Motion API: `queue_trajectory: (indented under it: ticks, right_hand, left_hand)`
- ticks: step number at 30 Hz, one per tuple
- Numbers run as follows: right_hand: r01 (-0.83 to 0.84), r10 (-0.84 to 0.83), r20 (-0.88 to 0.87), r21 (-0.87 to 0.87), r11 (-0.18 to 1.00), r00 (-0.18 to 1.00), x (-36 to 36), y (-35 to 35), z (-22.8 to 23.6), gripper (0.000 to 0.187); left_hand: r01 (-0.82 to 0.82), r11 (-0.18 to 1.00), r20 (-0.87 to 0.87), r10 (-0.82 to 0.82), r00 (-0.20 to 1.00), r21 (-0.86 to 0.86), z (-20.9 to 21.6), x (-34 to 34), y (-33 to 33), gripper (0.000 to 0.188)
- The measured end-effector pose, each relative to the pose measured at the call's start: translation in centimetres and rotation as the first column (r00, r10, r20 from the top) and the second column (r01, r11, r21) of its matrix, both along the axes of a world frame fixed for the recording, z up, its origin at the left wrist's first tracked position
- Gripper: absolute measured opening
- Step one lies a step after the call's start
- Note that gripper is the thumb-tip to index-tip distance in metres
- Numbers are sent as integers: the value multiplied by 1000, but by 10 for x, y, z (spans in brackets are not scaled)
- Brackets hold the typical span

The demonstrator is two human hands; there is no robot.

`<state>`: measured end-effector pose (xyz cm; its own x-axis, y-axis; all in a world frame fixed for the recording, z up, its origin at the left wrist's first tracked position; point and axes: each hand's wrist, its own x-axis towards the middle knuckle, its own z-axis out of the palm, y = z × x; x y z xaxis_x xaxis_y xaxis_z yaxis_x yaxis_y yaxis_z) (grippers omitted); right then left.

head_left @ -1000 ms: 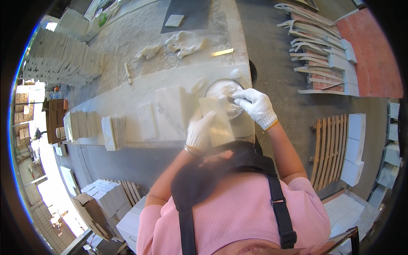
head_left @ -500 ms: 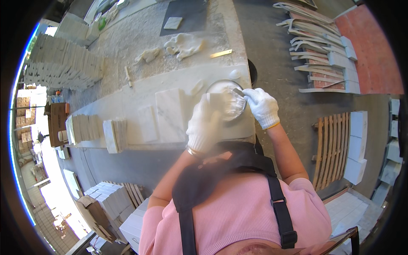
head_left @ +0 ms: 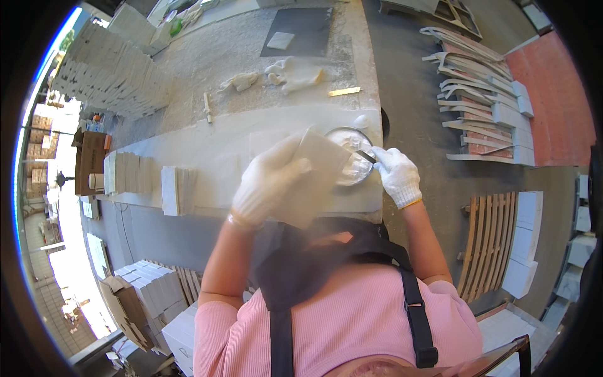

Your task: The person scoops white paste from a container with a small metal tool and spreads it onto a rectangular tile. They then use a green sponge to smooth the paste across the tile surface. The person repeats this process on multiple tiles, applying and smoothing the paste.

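My left hand, in a white knit glove, grips a pale marble tile by its left side. The tile is raised and tilted above the worktable, covering part of a round bowl. White paste fills the bowl. At the bowl's right rim, my right hand, also gloved, closes around a small putty knife. Its dark blade reaches over the paste. The tile is somewhat blurred, and its lower corner is close to my chest.
Upright tiles stand along the table's near edge, with a tall tile stack at the far left. Crumpled gloves and a yellow strip lie farther back. A wooden pallet stands on the floor to the right.
My left hand has taken hold of a marble tile from the table and lifted it towards the bowl. My right hand still holds the putty knife at the bowl. The view has shifted slightly.
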<state>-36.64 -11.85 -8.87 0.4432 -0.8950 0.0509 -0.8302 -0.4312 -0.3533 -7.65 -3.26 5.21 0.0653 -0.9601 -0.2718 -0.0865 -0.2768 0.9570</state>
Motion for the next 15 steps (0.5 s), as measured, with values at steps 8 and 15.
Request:
queue_trajectory:
  ticks: [8,15]
  right_hand:
    - [-42,-53,499,177,983,865,11,9,18,16]
    - [-158,-331,652,574,804,683,43,34,61,17]
  left_hand:
    - [440,890,403,-449,797,120,-12,89,-19,47]
    - [375,914,613,-388,688,156,-33,80,-21,46]
